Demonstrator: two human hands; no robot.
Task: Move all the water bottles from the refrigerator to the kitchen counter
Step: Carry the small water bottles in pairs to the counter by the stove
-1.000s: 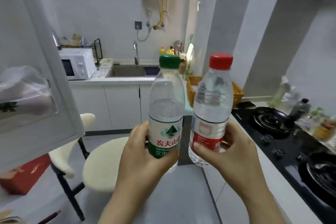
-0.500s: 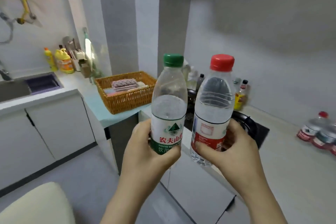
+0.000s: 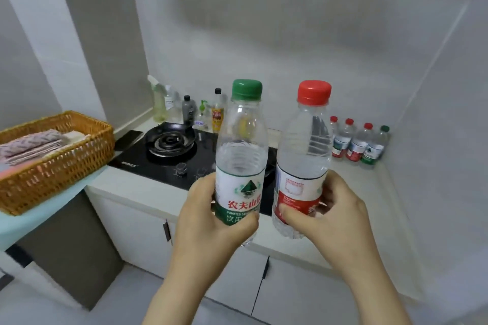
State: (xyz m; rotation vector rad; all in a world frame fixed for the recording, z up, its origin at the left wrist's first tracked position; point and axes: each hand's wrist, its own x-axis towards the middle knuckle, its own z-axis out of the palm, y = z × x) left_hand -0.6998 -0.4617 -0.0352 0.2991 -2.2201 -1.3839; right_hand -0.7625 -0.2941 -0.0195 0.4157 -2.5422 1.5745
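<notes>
My left hand [image 3: 208, 221] grips a clear water bottle with a green cap [image 3: 241, 155] around its green-and-white label, holding it upright. Beside it my right hand [image 3: 332, 216] holds a second upright water bottle with a red cap [image 3: 303, 155] by its red label. Both bottles hang in the air in front of the kitchen counter [image 3: 369, 192]. Several more water bottles [image 3: 359, 144], most red-capped and one green-capped, stand in a row at the counter's back right by the wall.
A black gas hob [image 3: 169, 150] is set into the counter's left part, with oil and sauce bottles [image 3: 190, 108] behind it. A wicker basket [image 3: 52, 166] of folded cloths sits on a lower surface at left. White cabinet doors [image 3: 237, 272] run below the counter.
The view has swung right from the sink and basket to the hob and counter. Both hands still hold their bottles the same way. The row of bottles on the counter is now fully in view.
</notes>
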